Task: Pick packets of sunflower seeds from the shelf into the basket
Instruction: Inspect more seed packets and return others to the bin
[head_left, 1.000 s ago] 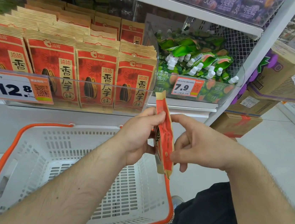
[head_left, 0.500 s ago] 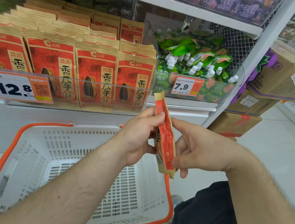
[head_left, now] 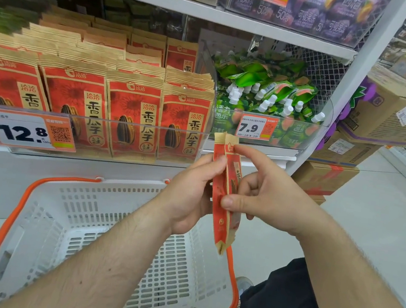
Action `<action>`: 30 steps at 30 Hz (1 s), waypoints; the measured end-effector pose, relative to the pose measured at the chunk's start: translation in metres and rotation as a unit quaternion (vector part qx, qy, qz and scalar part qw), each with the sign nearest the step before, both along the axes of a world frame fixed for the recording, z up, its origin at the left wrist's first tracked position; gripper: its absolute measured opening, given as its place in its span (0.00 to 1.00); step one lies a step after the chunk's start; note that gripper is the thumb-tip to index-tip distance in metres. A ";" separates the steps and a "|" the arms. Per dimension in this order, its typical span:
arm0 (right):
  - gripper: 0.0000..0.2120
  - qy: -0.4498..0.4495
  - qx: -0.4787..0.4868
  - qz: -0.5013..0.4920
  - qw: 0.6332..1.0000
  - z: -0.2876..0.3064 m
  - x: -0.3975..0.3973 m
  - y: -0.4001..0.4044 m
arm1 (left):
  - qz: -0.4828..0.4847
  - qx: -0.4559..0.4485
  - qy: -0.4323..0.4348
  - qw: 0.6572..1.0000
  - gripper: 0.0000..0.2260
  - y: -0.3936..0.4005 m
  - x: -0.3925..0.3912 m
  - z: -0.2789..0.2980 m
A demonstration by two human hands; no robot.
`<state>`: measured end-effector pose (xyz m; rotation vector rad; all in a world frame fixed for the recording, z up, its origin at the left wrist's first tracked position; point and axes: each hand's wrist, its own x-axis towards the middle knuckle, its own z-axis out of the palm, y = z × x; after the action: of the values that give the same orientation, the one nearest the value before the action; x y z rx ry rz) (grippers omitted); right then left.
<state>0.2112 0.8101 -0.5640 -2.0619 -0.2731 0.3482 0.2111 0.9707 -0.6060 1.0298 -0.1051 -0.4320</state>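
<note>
Two hands up over the basket [head_left: 43, 213], meeting around sunflower seed packets [head_left: 223, 200] held edge-on, just above the basket's right rim. Looks like two packets pressed together, judging by the doubled top edges, though hard to be sure. Left hand [head_left: 189, 190] wrapped round the left face, thumb pressed high on the red side, fingers hidden behind. Right hand [head_left: 266, 195] pinching from the right, index finger stretched to the top corner, thumb pushing in lower down, remaining fingers curled loosely behind. Both firmly on the packets, neither spread wide. Basket itself, white with orange handle, showing only bare mesh where visible; no packet seen lying in it, though the forearms cover part of the floor. So, by the look of it, early going: a pick made, nothing dropped in yet. Far side, the shelf [head_left: 119, 161] well stocked, rows of red seed packets on the shelf [head_left: 130, 114] standing upright behind a clear lip, price tag [head_left: 28, 132] at the left reading 12.8. Green pouches [head_left: 263, 94] just right of them, not part of this job. Plenty left to collect.
</note>
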 end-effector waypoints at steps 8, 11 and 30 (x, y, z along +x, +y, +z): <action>0.57 -0.002 0.007 -0.068 0.998 -0.001 0.002 0.003 | 0.071 0.146 -0.118 0.980 0.06 -0.001 0.001 -0.001; 0.45 0.010 0.088 -0.100 0.991 0.002 0.003 0.003 | 0.102 0.205 -0.200 0.953 0.04 0.000 0.003 -0.008; 0.21 -0.056 0.094 -0.128 0.986 0.004 0.000 0.007 | 0.165 0.339 -0.354 0.856 0.12 0.006 0.002 -0.025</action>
<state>0.2113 0.8174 -0.5601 -1.9038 -0.1006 0.0468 0.2135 0.9766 -0.6314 1.8404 -0.4509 0.2828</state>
